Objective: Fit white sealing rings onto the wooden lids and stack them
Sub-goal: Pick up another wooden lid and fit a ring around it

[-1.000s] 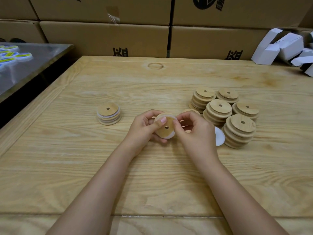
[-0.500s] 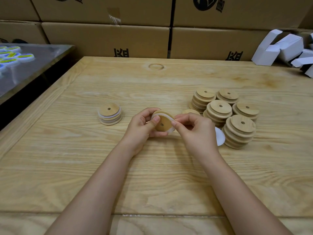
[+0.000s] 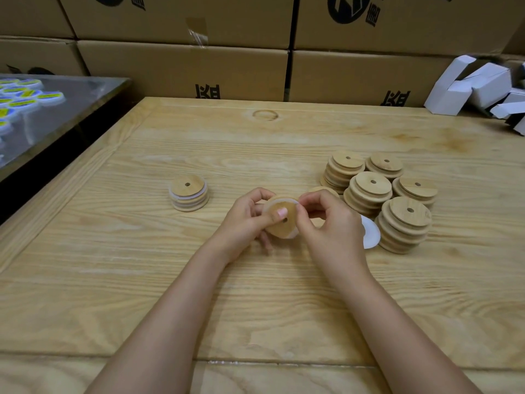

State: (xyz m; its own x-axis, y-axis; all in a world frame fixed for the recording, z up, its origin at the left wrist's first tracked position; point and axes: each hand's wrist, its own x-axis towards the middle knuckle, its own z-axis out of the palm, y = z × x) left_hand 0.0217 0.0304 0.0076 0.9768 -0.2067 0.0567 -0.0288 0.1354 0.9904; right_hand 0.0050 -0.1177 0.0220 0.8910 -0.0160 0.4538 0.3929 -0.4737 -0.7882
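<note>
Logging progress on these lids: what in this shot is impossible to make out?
Head view:
- Whether the ring sits fully round the held lid: left hand and right hand cover its rim.
- Count of spare white rings: right hand hides most.
- Yellow-labelled discs: blurred, cut by left edge.

On the table [image 3: 142, 280], open wood is left from 4 to 8 o'clock; lid stacks [image 3: 380, 194] are met at 2, a smaller stack [image 3: 189, 192] at 10.
</note>
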